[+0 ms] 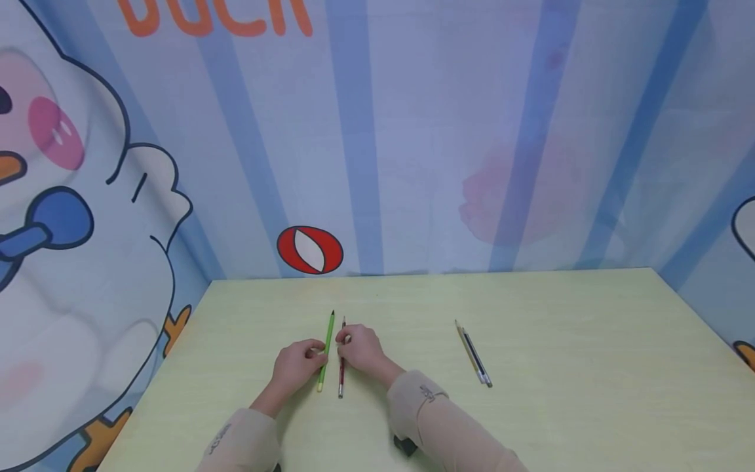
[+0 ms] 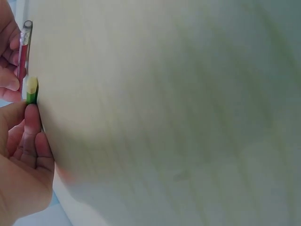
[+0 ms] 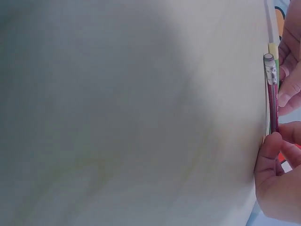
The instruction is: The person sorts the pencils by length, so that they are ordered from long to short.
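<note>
A green pencil point(image 1: 330, 330) with a dark tip and a pale yellow end lies lengthwise, its tip toward the wall. My left hand point(image 1: 297, 366) pinches it around its middle between thumb and fingers. Just to its right, my right hand point(image 1: 362, 349) pinches a dark red pencil point(image 1: 341, 380) from the right side. The red pencil has a silver ferrule and an eraser, which show near the top of the left wrist view. The two pencils run side by side with a narrow gap, the green one's tip slightly farther out. In the right wrist view, fingertips point(image 3: 273, 141) hide the red pencil's far part.
Farther right on the pale yellow table point(image 1: 578, 367) lie a light pencil point(image 1: 468, 347) and a dark one point(image 1: 476, 357), close together and slanted. A printed blue cloth wall point(image 1: 413, 196) rises at the table's back edge. A small black object point(image 1: 404, 446) sits under the right sleeve.
</note>
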Action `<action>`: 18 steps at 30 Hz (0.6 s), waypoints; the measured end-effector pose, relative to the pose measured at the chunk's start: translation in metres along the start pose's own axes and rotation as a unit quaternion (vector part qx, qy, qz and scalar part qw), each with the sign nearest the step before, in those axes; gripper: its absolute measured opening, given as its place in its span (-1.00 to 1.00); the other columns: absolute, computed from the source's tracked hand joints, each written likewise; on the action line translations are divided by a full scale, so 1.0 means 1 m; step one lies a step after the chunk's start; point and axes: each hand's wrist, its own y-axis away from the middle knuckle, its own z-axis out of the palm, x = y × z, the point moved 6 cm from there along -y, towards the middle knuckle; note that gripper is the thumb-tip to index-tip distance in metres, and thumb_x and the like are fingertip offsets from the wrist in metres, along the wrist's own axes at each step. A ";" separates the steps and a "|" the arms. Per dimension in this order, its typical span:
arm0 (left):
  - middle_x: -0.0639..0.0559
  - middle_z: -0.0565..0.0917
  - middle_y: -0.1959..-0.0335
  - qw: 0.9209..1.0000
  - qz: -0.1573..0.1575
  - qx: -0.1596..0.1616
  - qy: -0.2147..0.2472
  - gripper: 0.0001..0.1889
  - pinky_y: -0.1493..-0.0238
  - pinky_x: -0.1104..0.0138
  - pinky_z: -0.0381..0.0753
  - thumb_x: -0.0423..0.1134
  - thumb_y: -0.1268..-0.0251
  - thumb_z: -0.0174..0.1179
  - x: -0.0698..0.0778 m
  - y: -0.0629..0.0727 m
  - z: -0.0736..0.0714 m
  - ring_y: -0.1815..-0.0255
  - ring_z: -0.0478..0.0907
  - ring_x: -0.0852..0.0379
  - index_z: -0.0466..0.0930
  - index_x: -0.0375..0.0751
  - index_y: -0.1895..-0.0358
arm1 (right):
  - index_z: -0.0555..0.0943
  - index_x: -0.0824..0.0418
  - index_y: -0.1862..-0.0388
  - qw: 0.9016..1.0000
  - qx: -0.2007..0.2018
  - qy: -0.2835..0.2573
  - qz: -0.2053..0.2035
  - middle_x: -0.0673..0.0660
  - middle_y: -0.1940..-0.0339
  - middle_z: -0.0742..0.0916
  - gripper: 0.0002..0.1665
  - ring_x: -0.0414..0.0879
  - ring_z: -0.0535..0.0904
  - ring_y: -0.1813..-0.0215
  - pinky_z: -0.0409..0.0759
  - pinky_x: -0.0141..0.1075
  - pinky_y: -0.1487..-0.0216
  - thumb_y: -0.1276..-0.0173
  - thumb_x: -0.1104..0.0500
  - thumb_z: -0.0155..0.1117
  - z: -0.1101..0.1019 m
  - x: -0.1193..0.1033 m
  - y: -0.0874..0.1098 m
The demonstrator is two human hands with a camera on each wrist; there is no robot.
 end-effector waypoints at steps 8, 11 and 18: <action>0.07 0.62 0.53 1.000 -0.003 -0.003 0.000 -0.74 0.50 0.42 0.32 -0.23 -0.07 0.16 0.001 0.000 -0.001 0.56 0.43 0.26 0.58 -0.22 0.15 | 0.58 0.19 0.43 0.999 -0.010 0.050 -0.004 0.03 0.48 0.57 -0.91 -0.17 0.40 0.46 0.33 -0.41 0.46 -0.05 0.34 0.18 0.002 -0.001 0.000; 0.07 0.62 0.52 1.000 -0.008 -0.005 -0.002 -0.74 0.49 0.42 0.33 -0.23 -0.08 0.16 0.001 0.001 -0.001 0.55 0.43 0.26 0.58 -0.22 0.14 | 0.58 0.20 0.42 0.999 -0.015 0.048 -0.006 0.02 0.50 0.56 -0.92 -0.18 0.39 0.48 0.32 -0.42 0.48 -0.05 0.33 0.20 0.001 -0.002 0.001; 0.06 0.63 0.51 1.000 -0.005 -0.004 -0.002 -0.74 0.49 0.41 0.33 -0.23 -0.07 0.17 0.001 0.002 -0.001 0.54 0.44 0.25 0.58 -0.22 0.14 | 0.58 0.24 0.35 0.997 -0.031 0.049 -0.046 0.04 0.51 0.57 -0.85 -0.17 0.40 0.46 0.36 -0.40 0.44 -0.04 0.31 0.22 -0.005 -0.006 0.007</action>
